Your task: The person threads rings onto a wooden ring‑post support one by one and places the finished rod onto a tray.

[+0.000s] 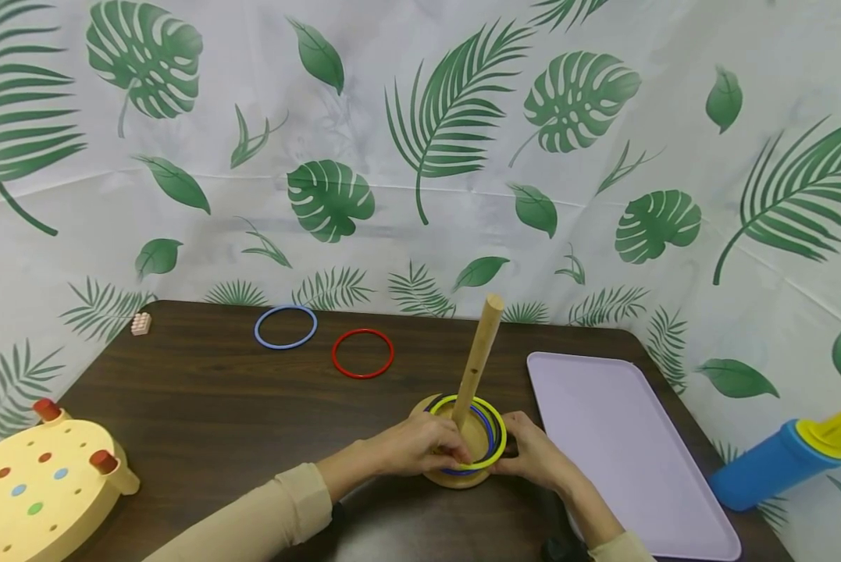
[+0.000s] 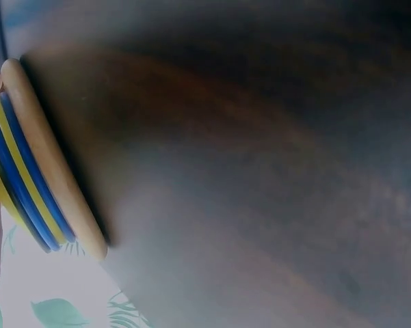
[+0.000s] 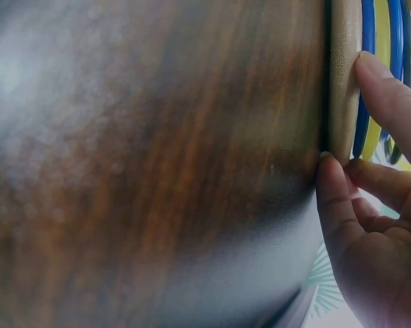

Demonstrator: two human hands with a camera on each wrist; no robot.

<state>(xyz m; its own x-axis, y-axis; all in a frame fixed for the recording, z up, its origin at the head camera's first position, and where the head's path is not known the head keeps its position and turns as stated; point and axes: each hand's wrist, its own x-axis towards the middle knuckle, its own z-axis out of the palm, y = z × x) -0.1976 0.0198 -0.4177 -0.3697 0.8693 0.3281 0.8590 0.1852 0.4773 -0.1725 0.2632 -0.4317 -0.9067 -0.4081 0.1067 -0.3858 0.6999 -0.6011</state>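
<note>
A wooden ring-toss stand, its upright peg [image 1: 478,359] rising from a round base [image 1: 455,480], stands on the table. Several blue, yellow and dark rings lie stacked around the peg; the top yellow ring [image 1: 502,437] sits slightly tilted. My left hand [image 1: 427,445] reaches over the near left side and pinches the yellow ring near its front edge. On the right side, my right hand [image 1: 536,457] grips the edge of the wooden base [image 3: 345,82], fingertips against its rim and the lowest blue ring [image 3: 367,34]. The left wrist view shows the stacked rings [image 2: 27,171] above the base.
A blue ring [image 1: 286,344] and a red ring [image 1: 362,375] lie toward the back. A lilac tray [image 1: 624,460] is at right, with a blue and yellow pump-like toy [image 1: 760,464] beyond. A yellow pegboard toy [image 1: 48,499] stands left; a small pink block [image 1: 140,324] sits back left.
</note>
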